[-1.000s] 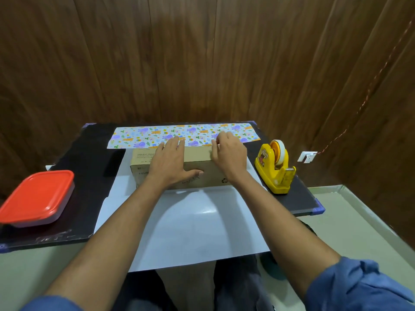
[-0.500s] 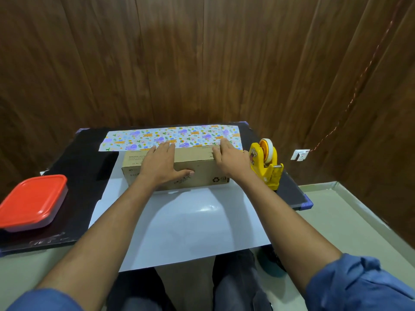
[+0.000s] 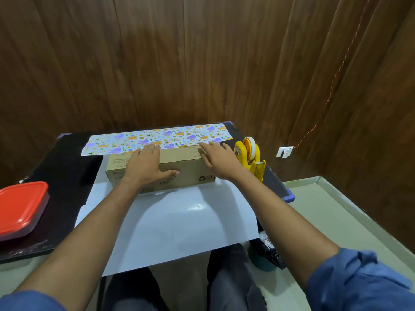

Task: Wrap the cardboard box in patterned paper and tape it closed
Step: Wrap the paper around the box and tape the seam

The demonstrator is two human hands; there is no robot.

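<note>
Cardboard box (image 3: 179, 163) sat on its long side in the middle of the frame, on the white back of the patterned paper (image 3: 157, 139), whose printed far edge showed just above the box. Both hands were flat on top: the left hand (image 3: 146, 166) toward the left half with its thumb hooked down the near face, the right hand (image 3: 219, 161) on the right end. Fingers were straight and spread, pressing rather than gripping, with nothing pinched.

My guess is the step was squaring the box on the sheet. To do that well, I'd keep the palms down so it can't skid, line the long edge up parallel to the paper's edge, and leave even overhang at both ends. The yellow tape dispenser (image 3: 250, 159) was just right of the box, handy for later. The red lidded container (image 3: 21, 209) stayed out at the left edge.
</note>
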